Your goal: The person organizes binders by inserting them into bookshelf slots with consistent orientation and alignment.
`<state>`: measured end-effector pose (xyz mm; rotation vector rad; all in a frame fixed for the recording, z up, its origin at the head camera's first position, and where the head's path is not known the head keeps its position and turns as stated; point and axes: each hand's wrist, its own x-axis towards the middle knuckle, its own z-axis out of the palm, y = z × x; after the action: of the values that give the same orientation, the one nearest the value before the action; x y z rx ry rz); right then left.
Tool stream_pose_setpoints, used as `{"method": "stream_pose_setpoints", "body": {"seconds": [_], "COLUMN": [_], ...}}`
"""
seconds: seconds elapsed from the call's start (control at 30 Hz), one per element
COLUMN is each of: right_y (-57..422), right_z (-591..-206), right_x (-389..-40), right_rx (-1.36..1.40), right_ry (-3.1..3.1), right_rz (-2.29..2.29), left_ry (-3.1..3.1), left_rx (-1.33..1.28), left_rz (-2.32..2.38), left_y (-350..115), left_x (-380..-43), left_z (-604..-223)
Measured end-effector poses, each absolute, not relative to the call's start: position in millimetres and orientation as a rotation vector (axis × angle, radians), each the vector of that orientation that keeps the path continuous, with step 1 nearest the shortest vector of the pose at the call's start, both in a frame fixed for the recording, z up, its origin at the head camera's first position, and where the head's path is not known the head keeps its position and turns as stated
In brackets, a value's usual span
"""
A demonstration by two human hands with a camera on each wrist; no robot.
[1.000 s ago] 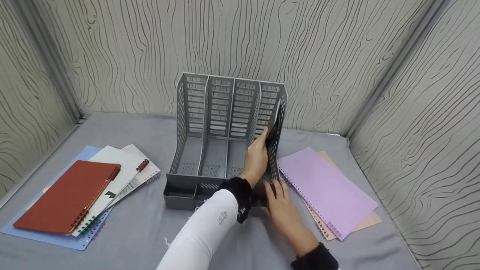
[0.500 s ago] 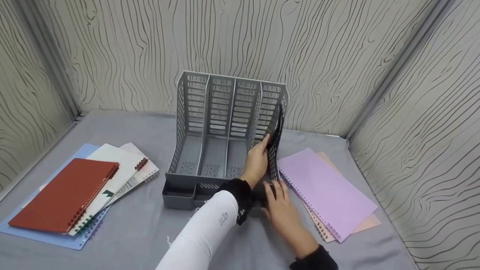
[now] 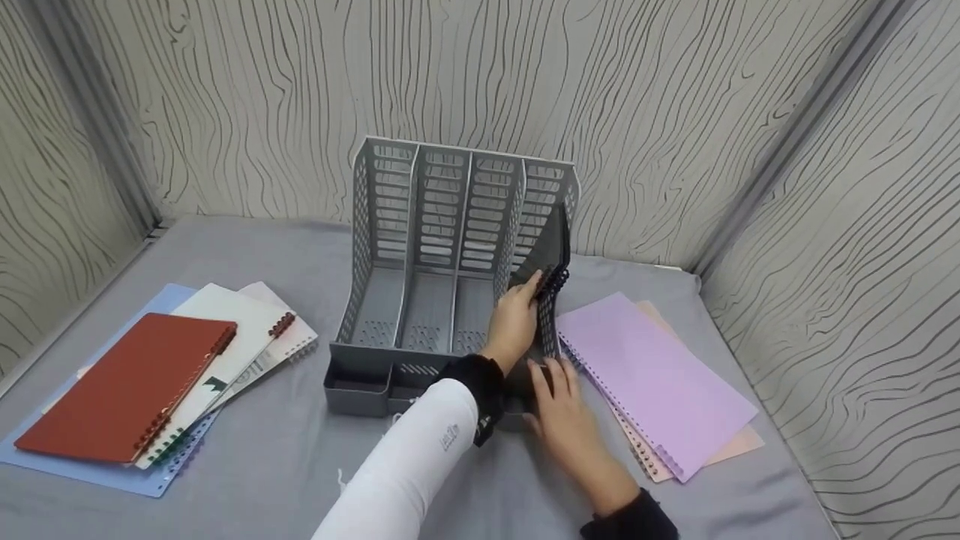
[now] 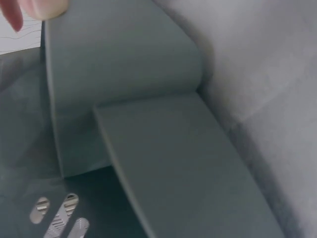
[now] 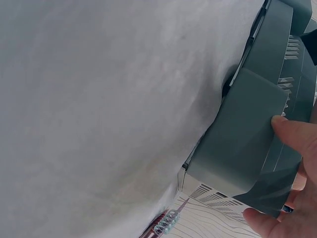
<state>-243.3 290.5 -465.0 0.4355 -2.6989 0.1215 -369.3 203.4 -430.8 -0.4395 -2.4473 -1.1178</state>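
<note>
A grey file organizer [image 3: 429,304] with several upright slots stands mid-table. My left hand [image 3: 514,322] reaches into its rightmost slot and holds a black spiral-bound notebook [image 3: 551,244] by the near edge. The notebook stands on edge, tilted beside the slot's perforated right wall. In the left wrist view only fingertips [image 4: 42,7] show, above the organizer's grey panels. My right hand [image 3: 562,409] grips the organizer's front right corner. In the right wrist view its thumb [image 5: 290,131] presses the front box [image 5: 237,131], with other fingers round the box's end.
On the left lies a fanned pile: a red notebook [image 3: 131,386], white notebooks [image 3: 217,315] and a blue one [image 3: 90,480]. To the right, a purple notebook [image 3: 660,382] overlaps a peach one [image 3: 739,446]. Patterned panels [image 3: 465,67] enclose the grey cloth-covered table [image 3: 255,480].
The black notebook has shifted within the rightmost slot, and more of its cover and its spiral binding now show. My right hand has stayed at the organizer's corner.
</note>
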Motion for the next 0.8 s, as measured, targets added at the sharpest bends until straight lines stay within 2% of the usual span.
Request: {"method": "stream_pose_setpoints", "body": {"seconds": [0.3,0.8], "right_y": [291.5,291.2], "right_z": [-462.8,-464.9], "right_x": [-243.4,-242.2], "right_rx": [0.436,0.423], "right_ry": [-2.704,-2.710], "right_rz": [0.106,0.092], "left_ry": [-2.476,-2.514], "left_rx": [-0.345,-0.352], "left_rz": [-1.130,-1.069], "left_y": [204.4,205.1], "left_x": [-371.2,-369.9], "left_z": [-428.4,-431.8]}}
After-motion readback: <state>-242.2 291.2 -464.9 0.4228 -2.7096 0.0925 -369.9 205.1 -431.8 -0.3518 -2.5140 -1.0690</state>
